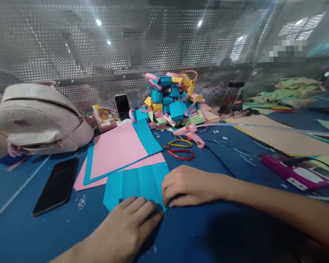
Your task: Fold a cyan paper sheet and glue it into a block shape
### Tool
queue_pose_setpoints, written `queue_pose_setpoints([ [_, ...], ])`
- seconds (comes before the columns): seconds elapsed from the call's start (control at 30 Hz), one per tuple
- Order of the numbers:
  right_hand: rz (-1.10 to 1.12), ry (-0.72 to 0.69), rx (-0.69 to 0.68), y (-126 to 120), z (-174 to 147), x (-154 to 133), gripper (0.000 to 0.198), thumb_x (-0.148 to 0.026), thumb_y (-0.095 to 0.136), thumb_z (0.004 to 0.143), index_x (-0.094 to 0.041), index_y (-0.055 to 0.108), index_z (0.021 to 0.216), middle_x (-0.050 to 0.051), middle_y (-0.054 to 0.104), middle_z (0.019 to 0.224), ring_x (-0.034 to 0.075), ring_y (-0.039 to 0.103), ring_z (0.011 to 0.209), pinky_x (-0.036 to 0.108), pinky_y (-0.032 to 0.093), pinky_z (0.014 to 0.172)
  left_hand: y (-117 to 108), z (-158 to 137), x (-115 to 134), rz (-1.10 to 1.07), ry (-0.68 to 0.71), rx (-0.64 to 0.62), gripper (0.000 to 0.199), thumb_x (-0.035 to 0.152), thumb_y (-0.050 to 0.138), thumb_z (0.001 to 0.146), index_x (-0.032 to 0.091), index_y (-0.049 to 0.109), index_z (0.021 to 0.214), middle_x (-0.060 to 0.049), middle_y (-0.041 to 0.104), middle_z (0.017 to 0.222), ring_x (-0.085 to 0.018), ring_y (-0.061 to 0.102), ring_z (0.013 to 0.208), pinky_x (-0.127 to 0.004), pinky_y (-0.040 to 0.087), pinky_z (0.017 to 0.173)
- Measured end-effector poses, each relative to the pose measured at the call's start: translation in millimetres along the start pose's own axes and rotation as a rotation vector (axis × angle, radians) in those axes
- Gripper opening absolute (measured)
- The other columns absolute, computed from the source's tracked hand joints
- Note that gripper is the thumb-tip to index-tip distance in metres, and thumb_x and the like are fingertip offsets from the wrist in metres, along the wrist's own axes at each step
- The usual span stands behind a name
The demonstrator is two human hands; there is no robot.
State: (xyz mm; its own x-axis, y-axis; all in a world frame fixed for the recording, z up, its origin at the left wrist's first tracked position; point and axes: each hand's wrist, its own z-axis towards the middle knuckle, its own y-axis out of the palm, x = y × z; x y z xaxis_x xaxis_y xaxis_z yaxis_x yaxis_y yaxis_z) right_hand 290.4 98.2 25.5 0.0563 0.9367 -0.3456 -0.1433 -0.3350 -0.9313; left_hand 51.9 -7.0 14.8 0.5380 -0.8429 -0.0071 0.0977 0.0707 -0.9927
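Note:
A creased sheet of blue paper (138,182) lies on the table in front of me, with several upright fold lines across it. My left hand (131,223) is closed on its near edge, fingers bent and thumb pointing right. Gripping the right edge, my right hand (183,185) has its fingers curled down and its thumb close to the left thumb. The fingertips of both hands are partly hidden. Just beyond, pink sheets (115,148) and more blue paper lie stacked. Scissors (179,149) with yellow and red handles and a pink glue gun (190,135) rest past my right hand.
A pile of folded paper boxes (168,98) stands at the back. On the left are a white backpack (41,117) and a black phone (56,186); another phone (122,106) leans upright. A purple power strip (294,173) with cords lies right. Paper scraps dot the blue table.

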Motion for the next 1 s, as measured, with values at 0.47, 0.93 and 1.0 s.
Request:
queue_pose_setpoints([
  [0.47, 0.184, 0.239, 0.163, 30, 10, 24, 0.025, -0.04, 0.066, 0.09, -0.016, 0.062, 0.083, -0.002, 0.056, 0.078, 0.013, 0.051, 0.077, 0.025, 0.037, 0.071, 34, -1, -18, 0.131, 0.065, 0.292, 0.037, 0.019, 0.031, 0.104, 0.019, 0.063, 0.124, -0.004, 0.067, 0.107, -0.019, 0.055, 0.09, -0.034, 0.041, 0.084],
  [0.93, -0.16, 0.281, 0.128, 41, 11, 13, 0.033, -0.047, 0.046, 0.099, -0.018, 0.059, 0.09, 0.005, 0.056, 0.091, 0.019, 0.042, 0.08, 0.031, 0.029, 0.071, 28, -5, -21, -0.021, 0.061, 0.174, 0.042, 0.024, 0.025, 0.106, 0.016, 0.056, 0.133, -0.005, 0.065, 0.116, -0.02, 0.054, 0.095, -0.033, 0.039, 0.089],
  [1.0, -0.137, 0.307, 0.133, 39, 10, 12, 0.031, -0.048, 0.05, 0.097, -0.018, 0.059, 0.093, 0.005, 0.056, 0.095, 0.02, 0.043, 0.082, 0.032, 0.029, 0.072, 25, -3, -20, -0.037, 0.042, 0.171, 0.044, 0.023, 0.021, 0.106, 0.014, 0.054, 0.135, -0.005, 0.066, 0.113, -0.019, 0.054, 0.094, -0.033, 0.04, 0.088],
])
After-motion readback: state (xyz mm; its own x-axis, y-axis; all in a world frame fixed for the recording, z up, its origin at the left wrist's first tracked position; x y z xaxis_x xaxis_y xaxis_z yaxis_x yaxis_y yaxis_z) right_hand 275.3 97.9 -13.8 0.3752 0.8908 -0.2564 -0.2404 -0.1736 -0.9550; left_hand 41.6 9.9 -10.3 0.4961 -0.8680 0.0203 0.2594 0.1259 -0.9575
